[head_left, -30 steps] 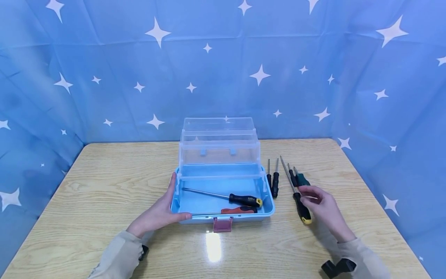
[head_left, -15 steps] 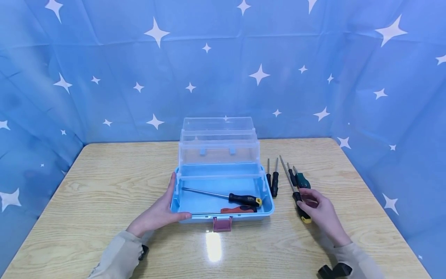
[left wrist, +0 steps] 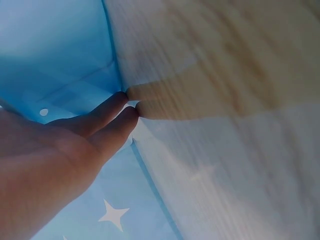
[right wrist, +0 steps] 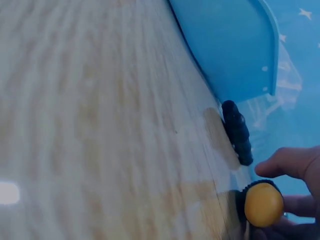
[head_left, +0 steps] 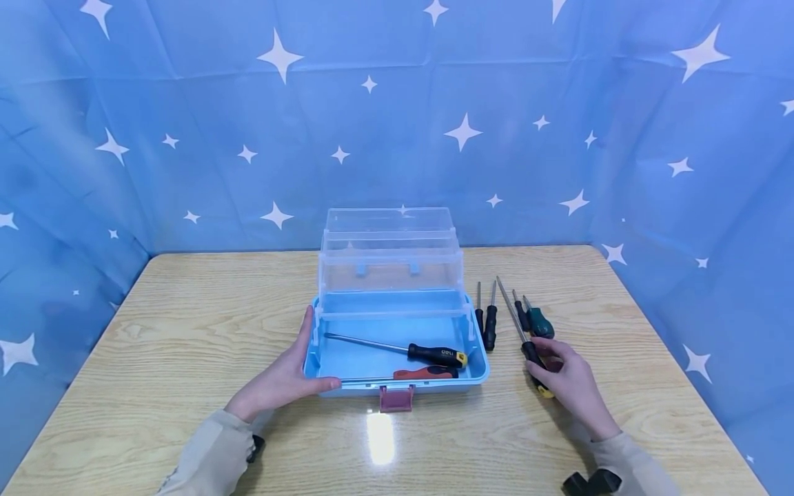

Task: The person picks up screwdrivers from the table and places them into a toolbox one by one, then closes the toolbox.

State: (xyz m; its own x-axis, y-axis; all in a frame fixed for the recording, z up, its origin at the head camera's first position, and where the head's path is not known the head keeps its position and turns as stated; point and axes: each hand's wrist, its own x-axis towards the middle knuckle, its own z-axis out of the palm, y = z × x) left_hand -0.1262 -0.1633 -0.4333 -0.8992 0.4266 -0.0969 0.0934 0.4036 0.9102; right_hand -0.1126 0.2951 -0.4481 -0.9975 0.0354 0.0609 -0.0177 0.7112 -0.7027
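My left hand rests against the left front corner of a light blue toolbox, thumb along the front rim and fingers straight along the side. The box's clear lid stands up. Inside lie a black and yellow screwdriver and a red-handled screwdriver. Right of the box, my right hand has thumb and fingers around the black handle of a long screwdriver, which lies on the table. Its yellow end cap shows in the right wrist view, below the thumb.
Two slim black screwdrivers lie beside the box's right wall. A small black one and a stubby green one lie beyond my right hand. A purple latch hangs at the box's front. A starry blue curtain surrounds the wooden table.
My right hand has shifted left and slightly down onto the long screwdriver's handle, its thumb crossing to the handle's left side. The screwdriver's tip has shifted slightly left. My left hand stays put.
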